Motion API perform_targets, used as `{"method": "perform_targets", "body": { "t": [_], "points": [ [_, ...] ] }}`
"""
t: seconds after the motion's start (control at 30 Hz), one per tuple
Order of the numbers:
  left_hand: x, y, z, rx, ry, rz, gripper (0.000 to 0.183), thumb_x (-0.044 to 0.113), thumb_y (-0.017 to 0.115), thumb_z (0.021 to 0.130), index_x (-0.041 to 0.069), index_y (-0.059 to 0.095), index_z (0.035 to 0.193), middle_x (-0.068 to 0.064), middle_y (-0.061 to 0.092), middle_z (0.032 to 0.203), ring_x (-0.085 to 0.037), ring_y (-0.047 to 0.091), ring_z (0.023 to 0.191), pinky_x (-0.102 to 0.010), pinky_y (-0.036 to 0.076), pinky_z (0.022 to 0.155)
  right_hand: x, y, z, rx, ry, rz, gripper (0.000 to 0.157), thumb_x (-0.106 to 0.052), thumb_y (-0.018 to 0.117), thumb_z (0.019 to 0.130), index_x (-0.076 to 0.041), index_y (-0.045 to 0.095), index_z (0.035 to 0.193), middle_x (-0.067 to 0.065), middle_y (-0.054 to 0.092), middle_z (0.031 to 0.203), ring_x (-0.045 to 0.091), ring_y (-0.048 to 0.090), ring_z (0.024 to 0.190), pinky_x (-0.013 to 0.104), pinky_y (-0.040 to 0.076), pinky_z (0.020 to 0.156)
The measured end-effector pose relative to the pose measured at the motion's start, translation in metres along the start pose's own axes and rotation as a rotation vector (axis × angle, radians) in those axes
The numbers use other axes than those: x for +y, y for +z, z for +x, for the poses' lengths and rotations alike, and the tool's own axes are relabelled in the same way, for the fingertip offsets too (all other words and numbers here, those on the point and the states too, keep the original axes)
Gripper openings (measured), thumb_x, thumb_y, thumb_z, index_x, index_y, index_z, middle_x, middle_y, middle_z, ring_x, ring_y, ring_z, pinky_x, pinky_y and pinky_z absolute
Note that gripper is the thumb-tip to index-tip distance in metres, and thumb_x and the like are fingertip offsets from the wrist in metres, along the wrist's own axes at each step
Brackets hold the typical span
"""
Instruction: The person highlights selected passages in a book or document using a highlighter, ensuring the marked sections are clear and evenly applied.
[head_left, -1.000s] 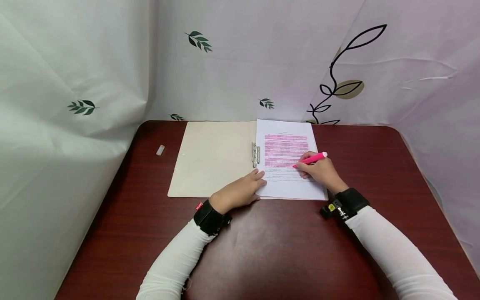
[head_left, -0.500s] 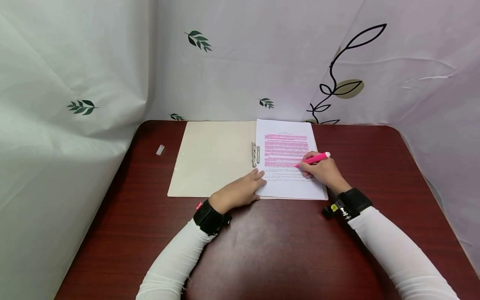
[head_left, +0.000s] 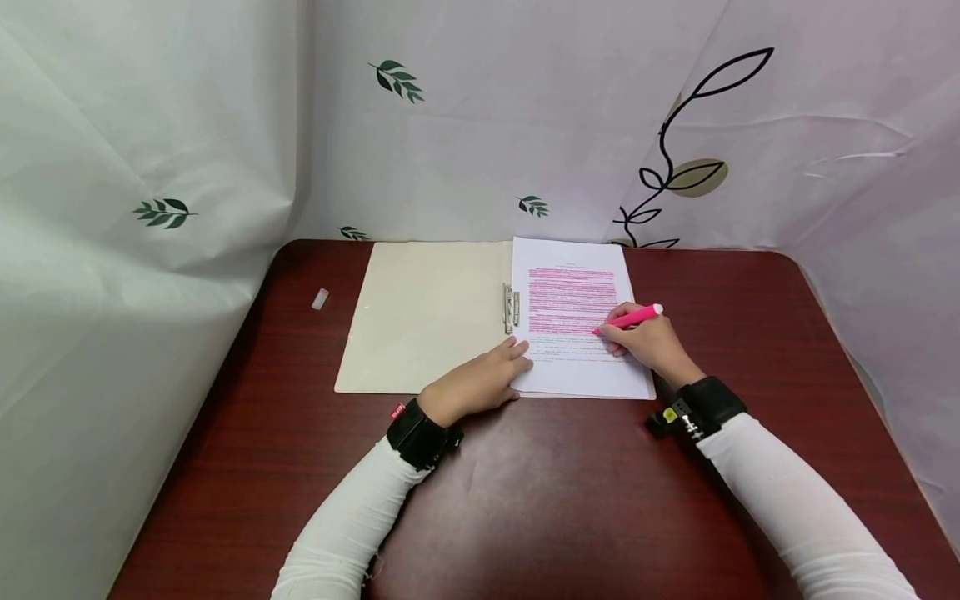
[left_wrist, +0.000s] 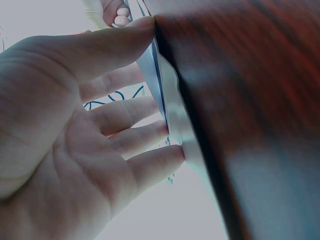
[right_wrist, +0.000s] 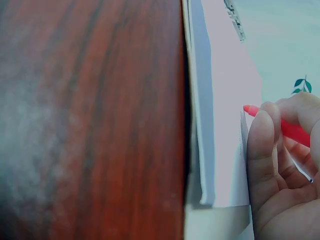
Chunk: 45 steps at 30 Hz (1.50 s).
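Note:
My right hand (head_left: 643, 340) pinches a pink highlighter (head_left: 636, 316) between thumb and fingers, its tip at a line of print partway down the page. The white printed sheets (head_left: 577, 377) lie on the right side of an opened cream folder (head_left: 431, 317), and pink covers most lines of the upper text. Fingers spread, my left hand (head_left: 480, 382) rests on the lower left corner of the sheets and the folder's fold. In the left wrist view its fingertips (left_wrist: 172, 154) touch the paper and folder near the edge. The right wrist view shows the highlighter's tip (right_wrist: 248, 109) close over the paper.
A metal clip (head_left: 512, 308) sits along the folder's fold. A small whitish piece (head_left: 320, 299), perhaps a cap or eraser, lies left of the folder. The dark red-brown table (head_left: 555, 500) backs onto a white curtain (head_left: 465, 125) with leaf prints.
My right hand has slid slightly to the right with the highlighter along the line of text. The left hand stays in place.

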<state>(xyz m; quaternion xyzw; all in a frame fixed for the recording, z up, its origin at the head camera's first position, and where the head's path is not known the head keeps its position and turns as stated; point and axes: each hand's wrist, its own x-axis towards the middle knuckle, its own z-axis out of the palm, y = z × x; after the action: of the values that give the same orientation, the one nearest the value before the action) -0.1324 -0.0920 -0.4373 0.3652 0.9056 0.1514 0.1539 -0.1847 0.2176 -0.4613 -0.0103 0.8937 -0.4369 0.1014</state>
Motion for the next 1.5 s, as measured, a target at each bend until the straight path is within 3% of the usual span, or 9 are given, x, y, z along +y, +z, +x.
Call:
{"method": "perform_targets", "body": {
  "t": [0.13,0.33,0.63,0.83,1.1,1.23,1.33,1.5],
  "points": [
    [-0.001,0.001,0.0,-0.002,-0.003,-0.002,0.046,0.016,0.073,0.097,0.003,0.059,0.139,-0.022,0.041,0.161,-0.038,0.032,0.154,-0.044,0.034,0.123,0.002,0.0,0.001,-0.009,-0.017,0.045,0.026,-0.025,0.076,0.094,-0.003,0.066,0.103,0.006,0.069,0.071,0.012,0.064,0.06,0.02,0.055,0.059],
    [0.0,0.001,0.001,-0.011,0.01,-0.008,0.047,0.016,0.072,0.097,0.003,0.058,0.139,-0.022,0.041,0.161,-0.039,0.032,0.154,-0.043,0.032,0.124,0.005,-0.016,0.0,0.017,-0.008,0.364,0.03,-0.019,0.075,0.096,0.005,0.062,0.106,0.001,0.069,0.073,0.009,0.064,0.059,0.022,0.058,0.059],
    [-0.001,-0.001,-0.001,-0.012,-0.002,-0.009,0.047,0.016,0.073,0.097,0.003,0.058,0.14,-0.022,0.04,0.162,-0.038,0.031,0.155,-0.044,0.033,0.124,0.006,-0.059,-0.011,0.139,-0.043,0.718,0.009,-0.018,0.069,0.1,-0.009,0.068,0.101,0.002,0.07,0.076,0.01,0.065,0.063,0.02,0.057,0.06],
    [0.001,-0.002,-0.002,-0.012,-0.002,-0.018,0.047,0.016,0.073,0.097,0.003,0.058,0.14,-0.022,0.041,0.161,-0.039,0.031,0.155,-0.044,0.034,0.123,0.019,-0.071,-0.016,0.105,-0.096,1.005,0.009,-0.007,0.062,0.103,-0.005,0.068,0.096,0.003,0.067,0.073,0.011,0.059,0.06,0.02,0.051,0.053],
    [0.003,-0.002,0.001,-0.014,-0.005,-0.03,0.048,0.016,0.073,0.097,0.003,0.058,0.141,-0.022,0.04,0.162,-0.039,0.03,0.155,-0.044,0.032,0.124,0.037,-0.069,-0.02,0.091,0.014,1.107,0.014,-0.008,0.059,0.104,-0.008,0.069,0.095,0.003,0.065,0.072,0.011,0.056,0.057,0.022,0.047,0.05],
    [0.004,-0.002,0.002,-0.004,-0.001,-0.007,0.047,0.016,0.073,0.097,0.003,0.058,0.14,-0.022,0.041,0.161,-0.039,0.031,0.154,-0.044,0.034,0.123,0.045,-0.071,-0.023,0.037,0.025,1.17,0.019,-0.008,0.053,0.107,-0.009,0.069,0.096,0.003,0.065,0.075,0.012,0.053,0.06,0.022,0.045,0.052],
    [0.005,-0.001,0.001,0.009,0.006,0.023,0.046,0.016,0.073,0.097,0.003,0.059,0.138,-0.022,0.043,0.16,-0.039,0.033,0.154,-0.043,0.036,0.122,0.055,-0.071,-0.023,-0.025,0.004,1.255,0.023,-0.007,0.049,0.108,-0.008,0.068,0.097,0.004,0.065,0.077,0.014,0.051,0.062,0.023,0.041,0.054],
    [0.006,0.003,-0.002,0.034,0.019,0.104,0.04,0.015,0.073,0.096,0.002,0.061,0.132,-0.024,0.045,0.158,-0.04,0.036,0.152,-0.043,0.039,0.12,0.072,-0.065,-0.02,-0.089,-0.093,1.423,0.028,-0.005,0.039,0.111,-0.004,0.064,0.097,0.008,0.062,0.078,0.017,0.03,0.064,0.026,0.023,0.06]
  ]
}}
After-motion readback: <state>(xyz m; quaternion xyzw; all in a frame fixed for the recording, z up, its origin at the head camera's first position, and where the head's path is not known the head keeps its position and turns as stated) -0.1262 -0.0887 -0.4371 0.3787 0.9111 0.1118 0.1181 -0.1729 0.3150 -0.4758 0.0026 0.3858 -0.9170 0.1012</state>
